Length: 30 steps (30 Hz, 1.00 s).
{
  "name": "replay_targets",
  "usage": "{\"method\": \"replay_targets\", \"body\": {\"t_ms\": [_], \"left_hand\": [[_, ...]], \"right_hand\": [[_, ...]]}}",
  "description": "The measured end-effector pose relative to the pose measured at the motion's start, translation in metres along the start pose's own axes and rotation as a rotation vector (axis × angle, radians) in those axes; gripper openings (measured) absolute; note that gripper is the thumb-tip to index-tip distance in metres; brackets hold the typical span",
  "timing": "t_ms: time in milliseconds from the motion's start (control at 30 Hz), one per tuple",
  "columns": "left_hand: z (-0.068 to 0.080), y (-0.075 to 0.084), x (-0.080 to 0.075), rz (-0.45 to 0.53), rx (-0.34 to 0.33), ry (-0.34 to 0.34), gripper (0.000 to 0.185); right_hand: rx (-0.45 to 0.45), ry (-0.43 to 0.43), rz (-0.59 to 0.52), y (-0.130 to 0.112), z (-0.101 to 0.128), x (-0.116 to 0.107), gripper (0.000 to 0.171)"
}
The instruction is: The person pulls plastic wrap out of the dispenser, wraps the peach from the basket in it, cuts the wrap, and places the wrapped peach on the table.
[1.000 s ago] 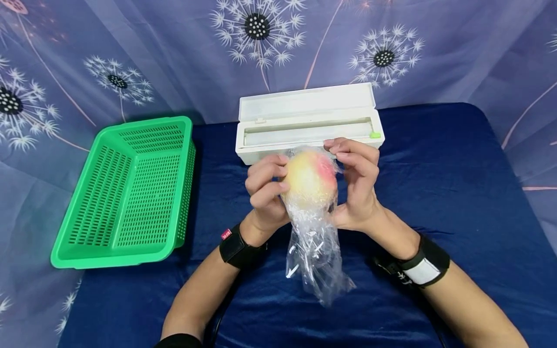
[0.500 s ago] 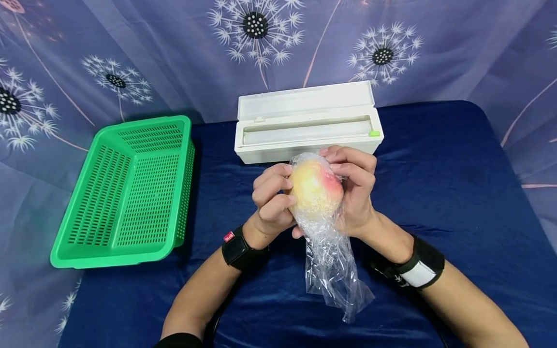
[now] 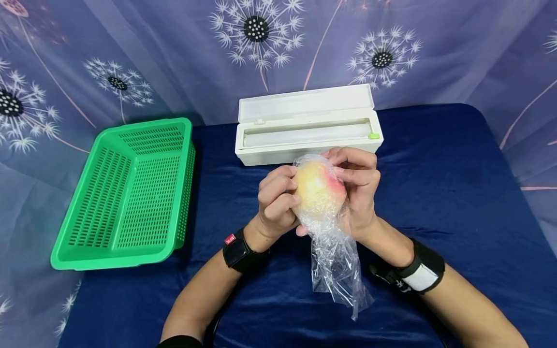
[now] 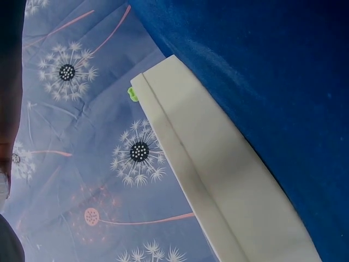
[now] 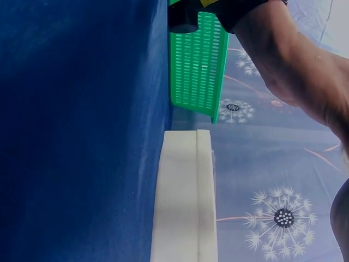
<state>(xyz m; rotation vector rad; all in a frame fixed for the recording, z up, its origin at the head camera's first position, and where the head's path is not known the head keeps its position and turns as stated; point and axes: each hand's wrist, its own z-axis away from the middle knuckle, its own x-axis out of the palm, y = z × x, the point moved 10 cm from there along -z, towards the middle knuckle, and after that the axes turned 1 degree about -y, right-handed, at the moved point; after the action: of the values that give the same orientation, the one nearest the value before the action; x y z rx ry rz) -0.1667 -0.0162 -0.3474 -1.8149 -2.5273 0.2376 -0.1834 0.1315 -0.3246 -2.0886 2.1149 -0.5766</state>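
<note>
In the head view a round yellow fruit with a red blush, like a peach (image 3: 316, 188), is wrapped in clear cling film (image 3: 335, 266). The film's loose end hangs crumpled toward the person. My left hand (image 3: 277, 199) grips the peach from the left with curled fingers. On the other side my right hand (image 3: 358, 193) pinches the film against the red part, its thumb partly hidden behind the film. Just beyond the hands stands a white cling film dispenser (image 3: 278, 157), lid raised, with a roll inside. Neither wrist view shows the peach.
To the left stands a green slotted basket (image 3: 184, 193). A dark blue cloth (image 3: 444, 193) covers the table, and a dandelion-patterned curtain (image 3: 174, 58) hangs behind. The dispenser has a small green slider (image 3: 373, 136) at its right end.
Both hands have drawn the peach slightly toward the person and to the right, away from the dispenser. The film's hanging end has swung right. Over the last half second little has moved.
</note>
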Motion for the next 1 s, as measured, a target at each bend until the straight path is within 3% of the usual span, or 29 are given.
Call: {"method": "replay_targets", "body": {"t_ms": [133,267,500,733,1000], "left_hand": [[-0.002,0.002,0.003,-0.012,-0.01,-0.04,0.045],[-0.003,0.003,0.005,-0.026,-0.011,-0.06,0.04],[-0.003,0.005,0.007,-0.061,0.017,-0.064,0.048],[-0.003,0.004,0.009,-0.064,0.028,-0.084,0.05],[0.0,0.002,0.008,-0.08,0.021,-0.114,0.032]], "right_hand": [[0.033,0.018,-0.06,0.004,0.001,-0.003,0.053],[0.055,0.008,-0.081,0.006,0.001,-0.005,0.065],[0.099,-0.017,-0.141,0.011,0.0,-0.008,0.09],[0.171,-0.03,-0.241,0.017,-0.002,-0.007,0.089],[0.236,-0.043,-0.253,0.019,-0.002,-0.008,0.082]]}}
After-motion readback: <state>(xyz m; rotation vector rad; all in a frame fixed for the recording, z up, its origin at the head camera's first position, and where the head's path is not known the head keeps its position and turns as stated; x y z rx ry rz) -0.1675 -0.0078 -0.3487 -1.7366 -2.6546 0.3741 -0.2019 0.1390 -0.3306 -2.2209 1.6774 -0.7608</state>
